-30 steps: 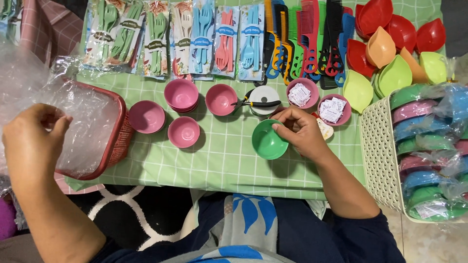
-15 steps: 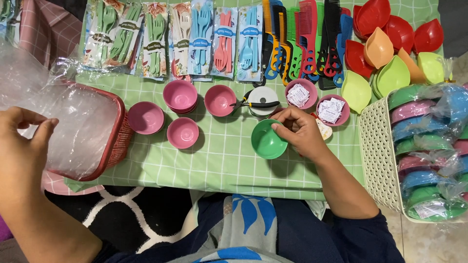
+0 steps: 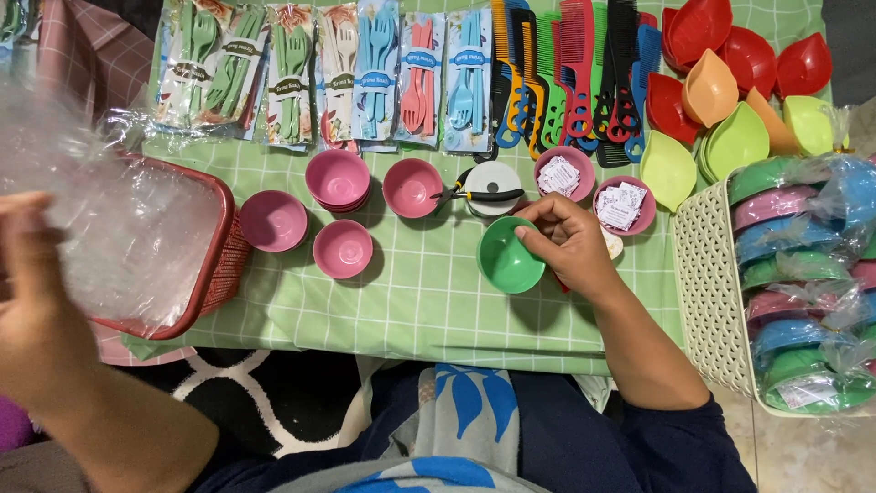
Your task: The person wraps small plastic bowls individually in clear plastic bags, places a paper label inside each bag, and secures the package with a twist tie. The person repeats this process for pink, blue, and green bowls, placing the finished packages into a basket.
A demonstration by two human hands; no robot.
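- Our right hand (image 3: 570,245), right of frame centre, pinches the rim of a green bowl (image 3: 507,256) with curled fingers.
- The green bowl sits mouth-up at the centre of the checked green cloth (image 3: 429,301); being round, it has no long axis.
- Our left hand (image 3: 32,301), at the left edge, is closed on a clear plastic bag (image 3: 119,219) held over a red basket (image 3: 214,265).
- 4 pink bowls (image 3: 342,248) stand open-side up left of the green bowl.
- A cream basket (image 3: 707,292) of wrapped bowls fills the right edge.
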